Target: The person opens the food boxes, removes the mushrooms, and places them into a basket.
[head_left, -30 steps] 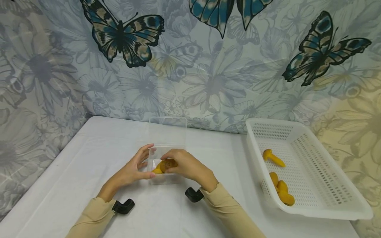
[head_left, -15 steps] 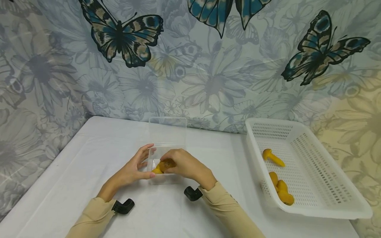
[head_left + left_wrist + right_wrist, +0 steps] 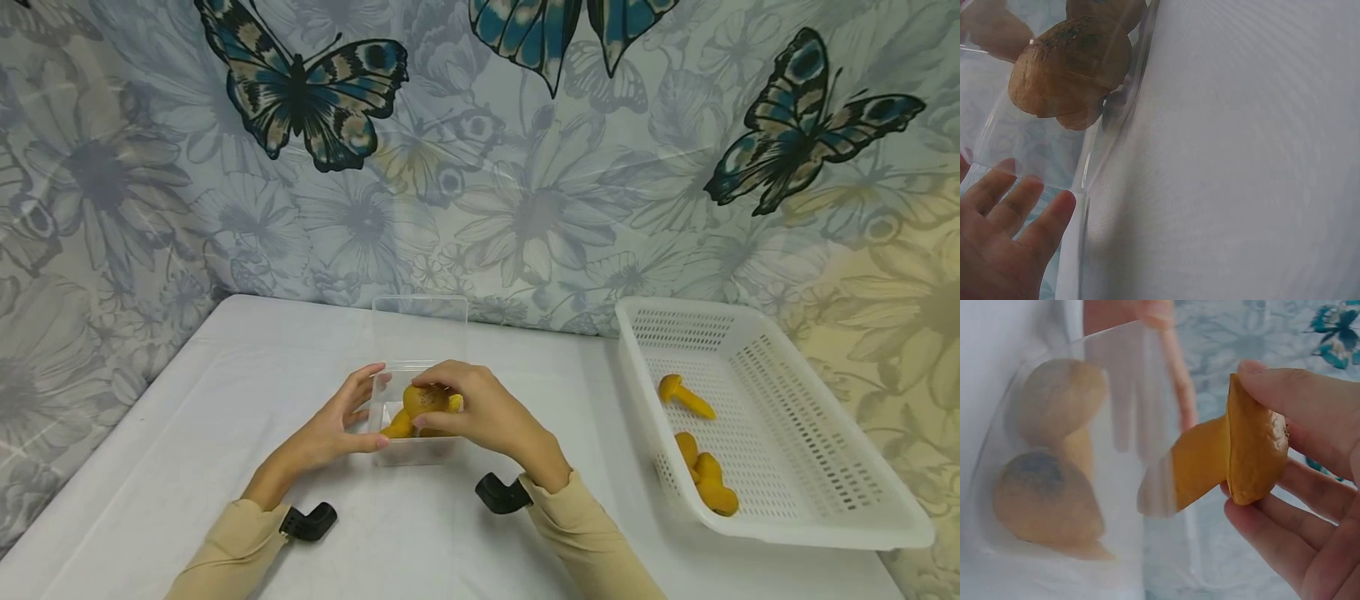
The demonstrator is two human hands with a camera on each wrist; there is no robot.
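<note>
A clear plastic box [image 3: 417, 451] stands on the table with its lid [image 3: 420, 329] tipped back. My left hand [image 3: 336, 421] holds the box by its left end, thumb at the front rim and fingers toward the back corner. My right hand [image 3: 487, 408] pinches a yellow mushroom [image 3: 1254, 456] by its cap at the mouth of the box. Its stem points inward, seen partly through the clear wall in the right wrist view. Other yellow mushrooms [image 3: 1047, 500] lie inside the box, their caps darkened in spots.
At the right stands a white perforated basket [image 3: 817, 533]. Several yellow mushrooms lie along its left side, among them a single mushroom [image 3: 686, 396] farther back. A white cloth [image 3: 262, 358] covers the table, and a butterfly-print backdrop [image 3: 540, 208] rises behind it.
My right hand has lifted slightly, raising the mushroom so more of its cap shows. Another bit of yellow now shows beside its fingers. The left hand stays on the box.
</note>
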